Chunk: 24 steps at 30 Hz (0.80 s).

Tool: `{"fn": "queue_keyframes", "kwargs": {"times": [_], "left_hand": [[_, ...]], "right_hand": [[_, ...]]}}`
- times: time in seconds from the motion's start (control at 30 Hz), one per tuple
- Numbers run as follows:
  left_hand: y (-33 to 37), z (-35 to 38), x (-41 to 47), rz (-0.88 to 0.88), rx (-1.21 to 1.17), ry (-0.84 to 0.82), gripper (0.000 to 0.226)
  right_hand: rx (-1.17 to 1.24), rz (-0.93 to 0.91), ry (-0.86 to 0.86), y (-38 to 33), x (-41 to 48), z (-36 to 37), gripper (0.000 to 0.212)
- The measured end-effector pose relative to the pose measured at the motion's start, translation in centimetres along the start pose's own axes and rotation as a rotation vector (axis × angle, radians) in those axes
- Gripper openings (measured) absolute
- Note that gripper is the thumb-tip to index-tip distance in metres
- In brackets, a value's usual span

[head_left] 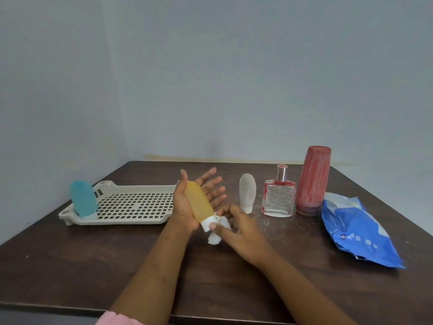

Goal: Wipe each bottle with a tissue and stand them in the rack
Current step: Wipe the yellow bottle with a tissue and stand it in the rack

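An orange squeeze bottle (199, 202) with a white cap lies across the palm of my left hand (187, 202), whose fingers are spread straight. My right hand (236, 228) pinches a crumpled white tissue (216, 235) against the bottle's cap end. A blue squeeze bottle (83, 199) stands cap-down at the left end of the beige perforated rack (131, 207). To the right, a white squeeze bottle (247, 192), a clear glass perfume bottle (278, 197) with red marks and a tall red bottle (312, 180) stand on the table.
A blue and white tissue pack (356, 228) lies at the right of the dark wooden table (93, 266). A pale wall rises behind the table. White dust speckles the wood near the standing bottles.
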<state>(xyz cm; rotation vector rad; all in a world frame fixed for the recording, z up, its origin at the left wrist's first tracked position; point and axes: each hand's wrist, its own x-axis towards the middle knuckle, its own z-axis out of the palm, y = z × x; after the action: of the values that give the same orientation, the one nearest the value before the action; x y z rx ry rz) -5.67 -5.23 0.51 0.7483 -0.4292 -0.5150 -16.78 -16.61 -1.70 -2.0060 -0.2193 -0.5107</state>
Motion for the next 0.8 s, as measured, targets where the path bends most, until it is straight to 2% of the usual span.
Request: {"fn": "queue_keyframes", "kwargs": {"times": [0.1, 0.23, 0.4, 0.5, 0.6, 0.8], "left_hand": [[-0.2, 0.2, 0.1, 0.051, 0.019, 0.018, 0.079], [-0.9, 0.9, 0.1, 0.11, 0.036, 0.075, 0.077], [-1.0, 1.3, 0.0, 0.174, 0.069, 0.138, 0.074], [-0.9, 1.4, -0.1, 0.174, 0.142, 0.146, 0.074], [-1.1, 1.4, -0.2, 0.169, 0.267, 0.173, 0.072], [-1.4, 1.6, 0.0, 0.233, 0.388, 0.295, 0.076]], "right_hand": [[0.057, 0.1, -0.041, 0.0, -0.1, 0.1, 0.04], [0.185, 0.209, -0.026, -0.1, 0.0, 0.1, 0.051], [0.641, 0.347, -0.048, -1.0, 0.1, -0.1, 0.046], [0.752, 0.375, -0.004, -1.1, 0.3, -0.2, 0.038], [0.795, 0.382, 0.078, -1.1, 0.5, -0.5, 0.037], [0.642, 0.363, 0.275, -0.4, 0.8, -0.8, 0.045]]}}
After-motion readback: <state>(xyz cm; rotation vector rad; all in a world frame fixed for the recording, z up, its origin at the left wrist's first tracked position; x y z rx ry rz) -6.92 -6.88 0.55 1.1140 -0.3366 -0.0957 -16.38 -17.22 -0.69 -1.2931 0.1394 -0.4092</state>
